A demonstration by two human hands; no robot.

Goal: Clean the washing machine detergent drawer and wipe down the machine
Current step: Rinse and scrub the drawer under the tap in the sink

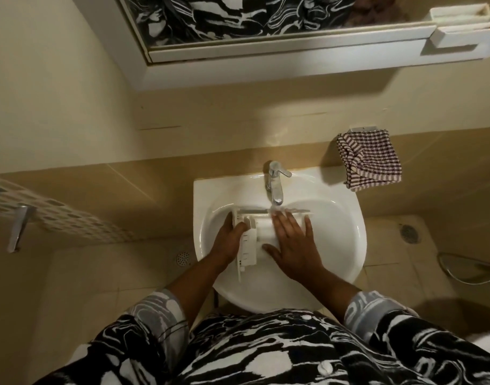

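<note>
- Rinsing detergent drawer [249, 243] just below tap [274, 184].
- L hand [227, 240] grips its end; R hand [293, 240] lies flat on it, fingers [287, 221] spread.
- Best to rub every pocket w/ water running.

I'm looking at a home bathroom. White wall sink [346, 245] with chrome tap [275, 184], mirror [238, 20] above. Checked cloth [369, 159] on beige tiles, floor drain [409, 234].

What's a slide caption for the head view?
Left hand grips detergent drawer in sink; flat right hand presses it under the tap.
</note>
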